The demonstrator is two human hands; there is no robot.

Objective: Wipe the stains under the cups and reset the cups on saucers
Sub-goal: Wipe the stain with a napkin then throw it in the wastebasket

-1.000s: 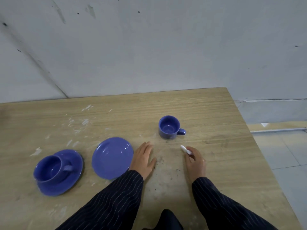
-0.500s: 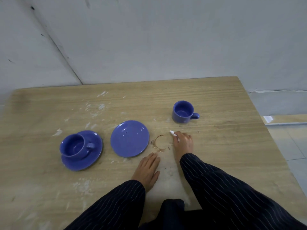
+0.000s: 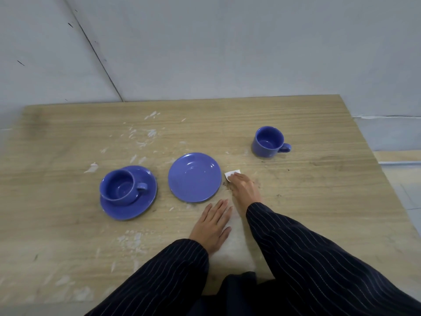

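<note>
1. Right hand [image 3: 243,187] lies palm down on the wooden table [image 3: 319,201], its fingers pressing a small white tissue [image 3: 232,173] flat against the surface just beside the right edge of the empty saucer [image 3: 194,177].
2. Left hand [image 3: 213,225] rests flat on the table with the fingers spread loosely and nothing in it, nearer the body, below the empty saucer.
3. No brand, label or writing can be read on any item.
4. Both forearms wear dark sleeves [image 3: 307,254] with thin pale pinstripes.
5. Crockery is all glossy blue: one cup [image 3: 121,186] sits on its saucer [image 3: 141,208] at the left, tilted a little, handle pointing right.
6. A second cup [image 3: 268,142] stands upright straight on the table, well apart from the empty saucer, at the far right, handle to the right.
7. Dark specks and smudges [image 3: 278,195] show around the right hand; whether a stain lies beneath it cannot be told.
8. Light wood grain covers the tabletop, with white scuffs and flakes [image 3: 141,137] scattered behind the saucers and along the near edge.
9. Pale grey walls [image 3: 227,53] rise behind the table, meeting at a dark seam, and grey floor tiles [image 3: 407,195] show at the right.
</note>
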